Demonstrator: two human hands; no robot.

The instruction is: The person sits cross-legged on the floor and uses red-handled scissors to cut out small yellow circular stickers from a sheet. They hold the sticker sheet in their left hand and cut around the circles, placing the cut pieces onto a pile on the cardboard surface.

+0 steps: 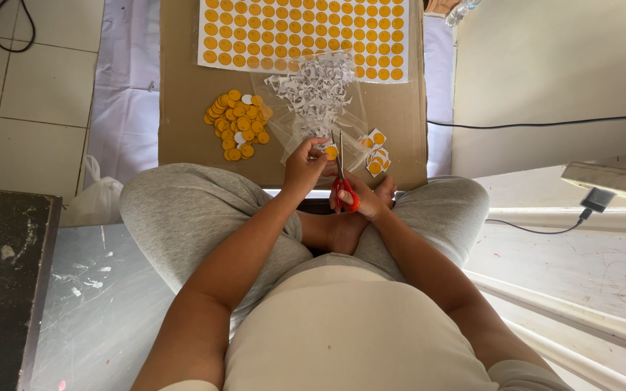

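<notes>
My left hand (303, 163) pinches a small yellow paper circle (331, 152) with white trim still on it. My right hand (360, 197) grips red-handled scissors (342, 177), whose blades point up at that circle. Both hands hover over my crossed legs at the near edge of a brown cardboard sheet (190, 123). A pile of cut yellow circles (238, 123) lies to the left of my hands. Roughly cut squares with yellow circles (375, 153) lie just right of the scissors. A printed sheet of yellow circles (302, 32) lies at the far end of the cardboard.
White paper scraps (318, 94) are heaped on a clear plastic bag in the middle of the cardboard. A dark table (1, 282) stands at the left. A black cable (545, 123) crosses the floor at the right, near a white power strip (610, 181).
</notes>
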